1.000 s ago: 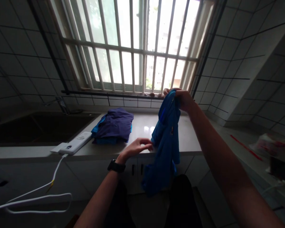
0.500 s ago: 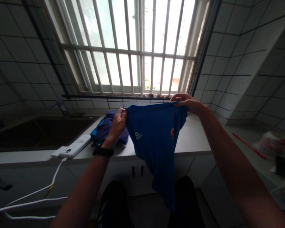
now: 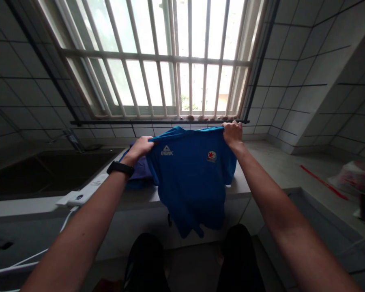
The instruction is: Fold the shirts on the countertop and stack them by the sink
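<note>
A blue T-shirt hangs stretched between my hands over the counter's front edge. A white PEAK logo and a small round emblem show on its chest. My left hand is closed on one shoulder, with a dark band on that wrist. On the other shoulder, my right hand grips the fabric with bent fingers. Behind my left hand and partly hidden by the shirt lies a pile of purple and blue clothes on the counter.
A dark sink with a tap lies to the left. A white power strip with cables sits at the counter edge. To the right are a red strip and a plastic bag. A barred window stands behind.
The T-shirt has gone from bunched and twisted to spread flat, its front facing me. My left hand moved left, and my right hand changed to a fist-like grip on the shoulder.
</note>
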{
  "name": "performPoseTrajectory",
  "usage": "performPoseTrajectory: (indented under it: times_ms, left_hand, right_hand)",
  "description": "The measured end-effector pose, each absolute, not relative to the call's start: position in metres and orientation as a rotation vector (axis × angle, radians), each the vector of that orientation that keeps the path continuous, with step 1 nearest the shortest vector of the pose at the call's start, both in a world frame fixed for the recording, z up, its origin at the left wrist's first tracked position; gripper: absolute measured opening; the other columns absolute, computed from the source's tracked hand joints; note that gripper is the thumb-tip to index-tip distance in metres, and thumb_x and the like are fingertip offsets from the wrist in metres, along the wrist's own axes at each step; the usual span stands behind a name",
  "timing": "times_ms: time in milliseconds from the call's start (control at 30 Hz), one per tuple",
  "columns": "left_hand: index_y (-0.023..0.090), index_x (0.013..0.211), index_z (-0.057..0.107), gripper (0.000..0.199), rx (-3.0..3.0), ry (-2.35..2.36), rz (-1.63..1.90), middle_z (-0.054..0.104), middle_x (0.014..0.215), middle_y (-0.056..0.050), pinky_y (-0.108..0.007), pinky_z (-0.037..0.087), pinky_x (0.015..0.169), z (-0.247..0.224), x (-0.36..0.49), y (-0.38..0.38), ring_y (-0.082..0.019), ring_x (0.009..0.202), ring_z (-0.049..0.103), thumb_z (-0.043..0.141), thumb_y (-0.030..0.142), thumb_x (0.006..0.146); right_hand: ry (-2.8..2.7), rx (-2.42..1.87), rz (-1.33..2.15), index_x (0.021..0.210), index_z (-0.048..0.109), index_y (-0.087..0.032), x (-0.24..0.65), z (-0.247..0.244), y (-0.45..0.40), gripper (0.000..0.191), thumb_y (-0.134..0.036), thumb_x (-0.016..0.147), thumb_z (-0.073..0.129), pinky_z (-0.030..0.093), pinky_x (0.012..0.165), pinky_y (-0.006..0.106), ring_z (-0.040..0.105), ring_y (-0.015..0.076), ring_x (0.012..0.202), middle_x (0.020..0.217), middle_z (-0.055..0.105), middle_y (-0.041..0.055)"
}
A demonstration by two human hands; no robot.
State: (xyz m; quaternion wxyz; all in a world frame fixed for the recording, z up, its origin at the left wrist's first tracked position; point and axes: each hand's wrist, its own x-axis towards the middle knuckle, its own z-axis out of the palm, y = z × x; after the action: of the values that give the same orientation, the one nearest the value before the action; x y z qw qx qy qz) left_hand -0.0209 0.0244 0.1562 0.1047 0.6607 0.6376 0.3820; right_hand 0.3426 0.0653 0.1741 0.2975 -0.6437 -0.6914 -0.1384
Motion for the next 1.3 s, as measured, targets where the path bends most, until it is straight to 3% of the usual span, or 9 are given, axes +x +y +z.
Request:
performPoseTrajectory:
  times_ms: [167,300,433,567,633,767,900,1133,1300]
  left_hand:
    - [0.023,0.097,0.065,0.025,2.193,2.184,0.805,0.075,0.088,-0.012,-0.032,0.05,0.078,0.134,-0.024,0.037,-0.032,0.093,0.071,0.067,0.041,0.08]
    - [0.023,0.085,0.066,0.017,2.244,2.206,0.485,0.076,0.088,-0.013,-0.033,0.049,0.075,0.1,-0.027,0.041,-0.033,0.089,0.071,0.065,0.036,0.074]
    - [0.023,0.071,0.061,0.013,2.437,2.026,0.382,0.074,0.087,-0.012,-0.033,0.047,0.072,0.088,-0.028,0.05,-0.032,0.086,0.069,0.065,0.035,0.07]
    - [0.022,0.085,0.062,0.014,2.499,1.775,0.311,0.07,0.081,-0.004,-0.029,0.045,0.068,0.092,-0.023,0.052,-0.023,0.075,0.064,0.062,0.024,0.072]
    - [0.021,0.093,0.062,0.019,2.507,1.828,0.331,0.069,0.085,-0.004,-0.028,0.043,0.068,0.095,-0.018,0.05,-0.021,0.076,0.064,0.06,0.018,0.074]
    - [0.019,0.099,0.062,0.019,2.511,2.097,0.516,0.067,0.102,-0.008,-0.028,0.042,0.07,0.095,-0.009,0.044,-0.021,0.085,0.063,0.051,0.012,0.085]
    - [0.017,0.1,0.064,0.022,2.489,2.237,0.413,0.063,0.112,-0.01,-0.029,0.041,0.066,0.095,-0.006,0.039,-0.02,0.083,0.061,0.045,0.011,0.091]
    - [0.015,0.108,0.068,0.031,2.853,2.133,0.163,0.064,0.116,-0.017,-0.037,0.047,0.091,0.088,0.02,0.032,-0.028,0.109,0.061,0.042,0.009,0.092]
    - [0.014,0.122,0.067,0.036,2.719,1.748,0.127,0.067,0.121,-0.018,-0.041,0.05,0.101,0.022,0.061,0.026,-0.03,0.115,0.064,0.045,0.029,0.098]
  right_hand:
    - [-1.91,-1.93,-0.19,0.123,0.069,-0.012,0.341,0.142,0.079,0.041,-0.003,0.1,0.036,0.044,0.103,0.034,0.059,0.0269,0.125,0.129,0.068,0.0196]
    - [-1.902,-2.083,-0.023,0.127,0.069,-0.01,0.34,0.102,0.087,0.038,-0.007,0.096,0.048,0.049,0.097,0.03,0.066,0.0285,0.119,0.132,0.067,0.0216]
    - [-1.804,-2.126,0.198,0.113,0.074,-0.01,0.337,0.076,0.096,0.031,-0.021,0.099,0.049,0.051,0.091,0.029,0.068,0.0293,0.115,0.121,0.072,0.021]
    - [-1.746,-1.964,0.658,0.095,0.073,-0.011,0.338,0.067,0.108,0.026,-0.032,0.096,0.057,0.05,0.07,0.025,0.069,0.022,0.083,0.085,0.073,0.0105]
    - [-1.698,-1.969,0.662,0.093,0.071,-0.011,0.342,0.067,0.114,0.021,-0.03,0.09,0.064,0.049,0.066,0.025,0.066,0.0207,0.075,0.076,0.07,0.0075]
    - [-1.513,-1.988,0.292,0.127,0.063,-0.011,0.345,0.067,0.115,0.038,-0.024,0.092,0.056,0.052,0.084,0.027,0.068,0.0252,0.101,0.112,0.071,0.0154]
    - [-1.859,-1.963,0.21,0.153,0.044,-0.013,0.331,0.054,0.089,0.064,-0.019,0.091,0.053,0.043,0.111,0.035,0.05,0.0305,0.138,0.154,0.049,0.0192]
    - [-2.254,-2.14,0.369,0.155,0.048,-0.023,0.307,0.008,0.036,0.058,-0.046,0.103,0.042,0.036,0.116,0.054,0.034,0.0385,0.151,0.167,0.035,0.0146]
    - [-2.26,-1.928,0.332,0.158,0.043,-0.016,0.33,0.005,0.04,0.06,-0.041,0.104,0.043,0.032,0.121,0.038,0.034,0.0277,0.152,0.166,0.038,0.014]
